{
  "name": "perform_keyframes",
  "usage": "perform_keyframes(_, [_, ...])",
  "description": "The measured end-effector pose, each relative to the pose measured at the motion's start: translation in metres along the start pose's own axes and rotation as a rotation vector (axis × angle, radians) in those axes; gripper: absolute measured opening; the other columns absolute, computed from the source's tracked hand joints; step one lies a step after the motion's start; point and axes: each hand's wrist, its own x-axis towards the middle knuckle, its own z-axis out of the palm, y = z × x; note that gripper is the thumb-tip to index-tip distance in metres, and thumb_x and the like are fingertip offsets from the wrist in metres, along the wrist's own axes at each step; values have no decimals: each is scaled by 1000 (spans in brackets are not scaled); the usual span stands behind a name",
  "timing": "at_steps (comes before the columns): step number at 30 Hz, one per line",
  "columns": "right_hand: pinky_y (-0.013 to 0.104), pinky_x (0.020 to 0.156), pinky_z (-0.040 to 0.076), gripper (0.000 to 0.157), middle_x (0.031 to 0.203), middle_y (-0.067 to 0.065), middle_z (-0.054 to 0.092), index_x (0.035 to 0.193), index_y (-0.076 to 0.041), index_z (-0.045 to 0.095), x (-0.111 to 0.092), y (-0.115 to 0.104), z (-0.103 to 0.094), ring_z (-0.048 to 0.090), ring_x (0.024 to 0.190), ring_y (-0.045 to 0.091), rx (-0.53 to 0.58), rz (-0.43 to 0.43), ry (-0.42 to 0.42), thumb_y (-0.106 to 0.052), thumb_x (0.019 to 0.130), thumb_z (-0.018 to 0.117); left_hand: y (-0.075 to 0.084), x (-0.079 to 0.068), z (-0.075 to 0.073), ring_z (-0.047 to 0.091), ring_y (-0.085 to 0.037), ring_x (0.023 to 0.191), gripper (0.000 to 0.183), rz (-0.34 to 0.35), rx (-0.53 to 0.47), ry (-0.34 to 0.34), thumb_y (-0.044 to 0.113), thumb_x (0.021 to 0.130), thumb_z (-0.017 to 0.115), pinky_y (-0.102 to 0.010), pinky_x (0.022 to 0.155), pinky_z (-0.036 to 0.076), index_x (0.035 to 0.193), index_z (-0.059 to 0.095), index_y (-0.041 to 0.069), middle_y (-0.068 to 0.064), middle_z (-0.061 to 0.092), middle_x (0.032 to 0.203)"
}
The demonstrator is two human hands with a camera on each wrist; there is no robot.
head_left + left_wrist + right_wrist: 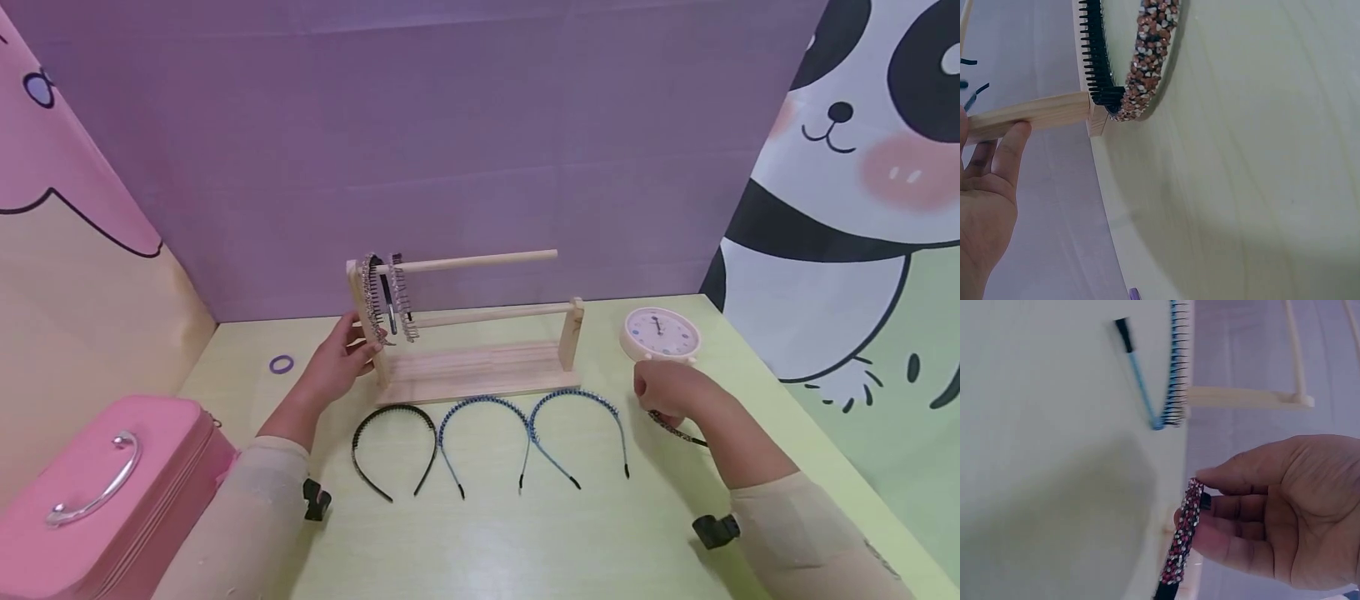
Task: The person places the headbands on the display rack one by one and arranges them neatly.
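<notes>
My left hand (336,364) grips the left upright of a wooden rack (480,367), thumb and fingers on either side of the post. At that end, beaded headbands (402,300) with comb teeth hang on the upper rod. A sparkly red, white and black beaded headband (1182,540) is pinched between thumb and fingers of my right hand (678,392), above the table's right part; its far part is out of view. In front of the rack lie a dark headband (395,407) and two blue headbands, one central (483,399) and one to the right (573,392).
A pink case (142,417) with a silver handle occupies the table's left front. Behind it lies a small purple ring (273,367). A pink round clock (660,333) is just beyond my right hand. Purple cloth (480,125) hangs behind the table.
</notes>
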Motion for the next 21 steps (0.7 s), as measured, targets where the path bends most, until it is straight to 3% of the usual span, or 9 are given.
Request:
perform_keyframes(9, [36,64,46,18,82,6,61,110,-5,56,-29,-22,-28,55,72,22,-178,-62,167,-9,92,58,0,0,0,47,-34,135,60,-6,8,-2,21,101,54,-43,100,52,153,23,27,-15,47,146])
perform_keyframes(13, [39,65,48,25,88,10,64,115,-2,53,-40,-31,-37,56,73,22,-192,-98,271,-9,92,59,0,0,0,46,-33,135,61,-20,11,4,22,101,55,-43,100,52,153,24,29,-14,46,146])
perform_keyframes(21, [30,57,46,34,91,12,66,126,3,51,-54,-52,-47,54,70,20,-185,-110,403,-6,93,57,4,-2,0,46,-33,136,61,-26,8,0,24,101,55,-43,101,51,153,23,30,-13,47,146])
